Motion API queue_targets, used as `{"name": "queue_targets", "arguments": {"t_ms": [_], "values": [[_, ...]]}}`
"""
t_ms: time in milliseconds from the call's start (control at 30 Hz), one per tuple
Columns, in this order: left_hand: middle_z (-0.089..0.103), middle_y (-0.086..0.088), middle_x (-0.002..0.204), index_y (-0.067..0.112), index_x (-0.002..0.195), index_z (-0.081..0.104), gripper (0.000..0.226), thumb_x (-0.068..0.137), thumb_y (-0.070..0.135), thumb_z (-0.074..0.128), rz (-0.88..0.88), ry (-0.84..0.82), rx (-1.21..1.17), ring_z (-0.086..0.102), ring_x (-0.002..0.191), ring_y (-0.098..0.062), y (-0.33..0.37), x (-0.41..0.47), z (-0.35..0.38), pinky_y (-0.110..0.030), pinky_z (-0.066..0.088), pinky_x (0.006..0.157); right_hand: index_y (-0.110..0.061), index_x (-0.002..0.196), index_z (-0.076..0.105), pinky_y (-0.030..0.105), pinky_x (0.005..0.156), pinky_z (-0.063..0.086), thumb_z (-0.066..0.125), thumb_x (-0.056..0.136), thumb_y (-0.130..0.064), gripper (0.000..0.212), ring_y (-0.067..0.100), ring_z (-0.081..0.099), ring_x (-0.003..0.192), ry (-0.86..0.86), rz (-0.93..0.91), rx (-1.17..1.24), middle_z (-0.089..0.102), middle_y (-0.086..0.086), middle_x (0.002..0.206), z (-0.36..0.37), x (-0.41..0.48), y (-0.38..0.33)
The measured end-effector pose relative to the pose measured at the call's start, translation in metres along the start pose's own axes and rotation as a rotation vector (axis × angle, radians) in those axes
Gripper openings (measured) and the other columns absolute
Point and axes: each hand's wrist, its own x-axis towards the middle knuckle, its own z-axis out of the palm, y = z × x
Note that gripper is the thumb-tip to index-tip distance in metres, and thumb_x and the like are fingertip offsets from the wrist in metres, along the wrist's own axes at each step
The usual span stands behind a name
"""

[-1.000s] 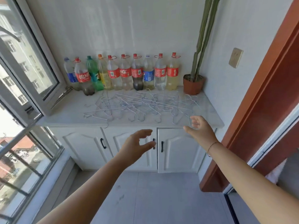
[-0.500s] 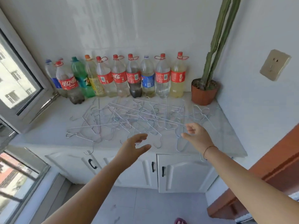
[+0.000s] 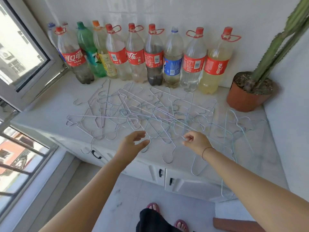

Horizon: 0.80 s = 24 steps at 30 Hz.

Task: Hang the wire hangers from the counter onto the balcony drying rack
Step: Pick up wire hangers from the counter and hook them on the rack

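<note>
Head view: we see left hand (image 3: 132,145), fingers spread, holding nothing, above hangers (image 3: 150,114) on counter (image 3: 41,118); right hand (image 3: 197,141) fingers curled at one, grip unclear

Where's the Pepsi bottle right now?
The Pepsi bottle stands right of centre in the head view, between the dark cola bottle and a clear bottle.

Tangled wire hangers (image 3: 150,114) lie spread over the white tabletop (image 3: 41,118), some hooks overhanging its near edge. The left hand (image 3: 132,144), thumb and fingers apart in a loose curve, hovers at the pile's near side. The right hand (image 3: 195,142), fingers curled, meets a wire there, its grip unclear. Bottles (image 3: 153,57) line the back wall beside a potted cactus (image 3: 245,99).
</note>
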Motion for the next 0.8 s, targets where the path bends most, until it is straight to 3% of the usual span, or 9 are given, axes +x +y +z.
{"name": "queue_targets", "arguments": {"t_ms": [200,467,633,800], "values": [[0.066,0.006,0.113,0.021,0.117,0.062,0.036,0.083,0.027,0.069,-0.052,-0.045,0.028,0.058,0.108,-0.01,-0.015,0.033,0.004,-0.027,0.043,0.095,-0.014,0.102,0.067,0.027,0.082,0.046,0.074,0.074,-0.024,0.03,0.015,0.057,0.088,-0.232,-0.021,-0.265,0.058,-0.003,0.092,0.021,0.03,0.019],[0.066,0.004,0.113,0.021,0.116,0.062,0.034,0.083,0.025,0.069,-0.068,-0.076,0.029,0.059,0.108,-0.012,-0.017,0.062,0.007,-0.03,0.043,0.097,-0.018,0.083,0.069,0.025,0.078,0.047,0.072,0.075,-0.023,0.009,0.012,0.058,0.084,-0.206,-0.026,-0.258,0.062,-0.005,0.086,0.032,0.038,0.027],[0.066,0.004,0.112,0.02,0.117,0.062,0.034,0.084,0.024,0.068,-0.066,-0.073,0.032,0.059,0.106,-0.012,-0.014,0.077,0.007,-0.03,0.044,0.097,-0.023,0.078,0.065,0.017,0.067,0.043,0.068,0.08,-0.019,0.005,0.005,0.057,0.072,-0.113,-0.017,0.009,0.063,-0.01,0.077,0.022,0.034,0.017],[0.066,0.003,0.102,0.016,0.111,0.063,0.028,0.084,0.022,0.068,-0.065,-0.048,0.028,0.061,0.098,-0.014,-0.008,0.089,0.017,-0.027,0.046,0.092,-0.012,0.083,0.066,0.019,0.064,0.046,0.066,0.082,-0.014,0.001,0.009,0.056,0.062,0.102,-0.002,0.393,0.065,0.005,0.072,-0.008,0.039,-0.01]]}}
